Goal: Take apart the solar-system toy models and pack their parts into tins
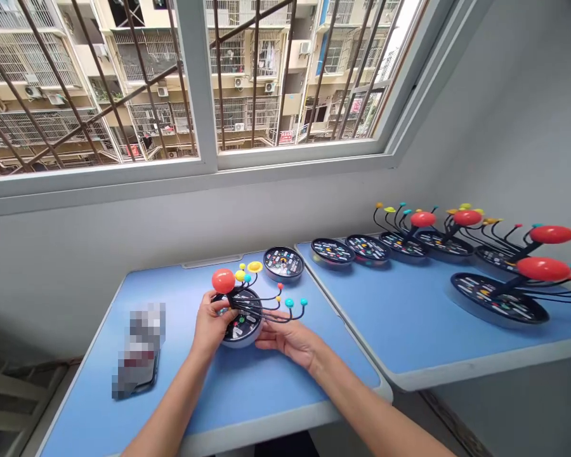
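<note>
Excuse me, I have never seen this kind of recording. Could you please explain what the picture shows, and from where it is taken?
There is no machine here: a person works with two bare hands. The single picture comes from a camera on the person's head, looking forward and down. The left hand grips the stem of a model below its red ball; the right hand holds its round base. On the same blue table are another round base and a pixelated item, probably a phone. The table to the right carries two more bases and four similar models with red balls.
</note>
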The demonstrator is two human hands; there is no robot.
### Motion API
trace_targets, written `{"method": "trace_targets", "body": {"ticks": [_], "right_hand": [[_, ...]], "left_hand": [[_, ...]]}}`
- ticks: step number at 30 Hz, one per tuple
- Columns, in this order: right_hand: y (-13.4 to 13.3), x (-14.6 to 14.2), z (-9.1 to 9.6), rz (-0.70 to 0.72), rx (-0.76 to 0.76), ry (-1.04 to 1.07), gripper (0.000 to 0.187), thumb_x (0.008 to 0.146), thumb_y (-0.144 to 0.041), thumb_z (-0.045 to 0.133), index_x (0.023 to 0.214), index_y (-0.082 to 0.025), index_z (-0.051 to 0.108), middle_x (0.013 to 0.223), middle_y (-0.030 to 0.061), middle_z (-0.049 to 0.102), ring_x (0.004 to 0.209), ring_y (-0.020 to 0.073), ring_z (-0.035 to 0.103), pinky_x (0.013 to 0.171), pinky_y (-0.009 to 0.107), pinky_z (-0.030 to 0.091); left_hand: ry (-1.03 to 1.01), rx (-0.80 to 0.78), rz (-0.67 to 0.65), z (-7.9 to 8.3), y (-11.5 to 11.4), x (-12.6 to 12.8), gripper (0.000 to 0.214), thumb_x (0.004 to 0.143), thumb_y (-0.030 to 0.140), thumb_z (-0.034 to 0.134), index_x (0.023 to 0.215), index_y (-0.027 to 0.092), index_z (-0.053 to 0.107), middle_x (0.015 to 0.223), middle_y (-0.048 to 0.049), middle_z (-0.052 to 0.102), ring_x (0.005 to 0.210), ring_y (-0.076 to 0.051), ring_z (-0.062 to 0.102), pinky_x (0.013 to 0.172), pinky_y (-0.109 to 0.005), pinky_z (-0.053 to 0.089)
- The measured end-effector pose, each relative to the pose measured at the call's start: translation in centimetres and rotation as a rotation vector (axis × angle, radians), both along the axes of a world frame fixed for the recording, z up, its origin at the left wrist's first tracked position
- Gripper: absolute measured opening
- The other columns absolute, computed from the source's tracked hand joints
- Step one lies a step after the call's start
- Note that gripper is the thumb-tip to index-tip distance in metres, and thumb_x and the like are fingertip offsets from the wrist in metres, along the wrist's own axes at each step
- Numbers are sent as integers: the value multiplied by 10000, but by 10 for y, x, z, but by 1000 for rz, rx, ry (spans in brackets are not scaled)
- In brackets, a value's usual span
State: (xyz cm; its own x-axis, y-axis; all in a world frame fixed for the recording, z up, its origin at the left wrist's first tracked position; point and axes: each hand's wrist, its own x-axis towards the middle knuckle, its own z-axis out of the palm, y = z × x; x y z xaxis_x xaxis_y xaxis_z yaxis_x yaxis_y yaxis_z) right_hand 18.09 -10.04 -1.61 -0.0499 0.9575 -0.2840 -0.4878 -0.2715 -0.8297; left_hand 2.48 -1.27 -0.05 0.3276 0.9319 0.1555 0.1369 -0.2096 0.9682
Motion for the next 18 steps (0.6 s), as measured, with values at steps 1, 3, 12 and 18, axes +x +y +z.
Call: {"method": "trace_targets", "body": {"ticks": [1,3,12,18], "right_hand": [[-2,-4,0,17,1,33,463,613,-411,763,944,-155,564,783,46,687,694,166,677,649,291,530],[-5,-11,1,34,24,97,523,613,-422,767,1004,-158,540,852,72,690,747,202,684,654,321,530],[-11,-22,2,-108,194,121,610,619,-391,774,1110,-183,476,767,21,691,721,171,672,704,318,522],[-26,-10,8,-152,74,-102,497,710,-363,669,1127,-239,428,912,21,667,830,180,644,660,327,539]], "left_hand": [[-6,-6,-1,2,1,-1,164,606,304,690,725,200,734,1099,-75,552,1067,-247,504,942,-355,385],[-9,-15,-6,7,1,-1,180,603,317,691,727,195,736,1086,-78,554,1051,-250,512,944,-364,382],[58,43,-32,21,-3,-2,183,633,294,679,780,204,738,1103,-66,545,1067,-247,516,935,-351,404],[129,102,99,7,-14,5,104,642,208,655,715,224,729,1133,-56,507,1140,-272,449,1008,-424,329]]}}
